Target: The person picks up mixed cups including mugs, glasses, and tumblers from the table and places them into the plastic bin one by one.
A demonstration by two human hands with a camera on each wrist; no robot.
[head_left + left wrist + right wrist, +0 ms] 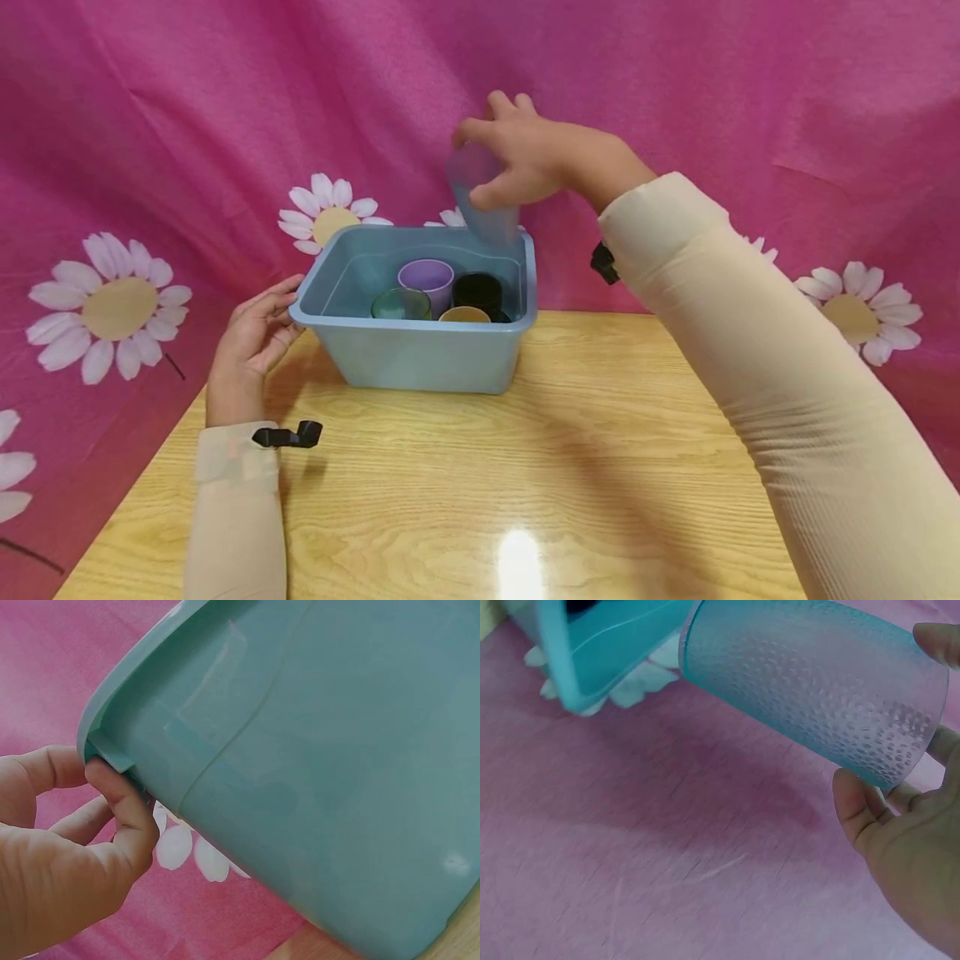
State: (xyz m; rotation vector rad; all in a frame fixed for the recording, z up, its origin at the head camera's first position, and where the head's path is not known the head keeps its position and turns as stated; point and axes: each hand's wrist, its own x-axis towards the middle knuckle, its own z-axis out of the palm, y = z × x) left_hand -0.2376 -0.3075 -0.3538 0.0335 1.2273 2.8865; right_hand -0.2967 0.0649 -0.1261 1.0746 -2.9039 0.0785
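Note:
A blue-grey plastic tub [420, 358] stands on the wooden table, with cups inside it. My left hand [258, 333] grips the tub's left rim, its fingers curled under the lip in the left wrist view. My right hand [525, 154] holds a translucent bluish tumbler [810, 690] by one end, above the tub's back right corner. Dimples cover the tumbler's side, and it is tilted. In the tub are a purple cup [427, 273], a green glass cup [401, 305], a black cup [477, 290] and a tan-rimmed cup [465, 314]. Their lower parts are hidden by the front wall.
A pink cloth [675, 83] with white daisies hangs behind and to the left of the table [420, 483]. Black wrist mounts sit on both sleeves. The tub occupies the table's far side, close against the cloth.

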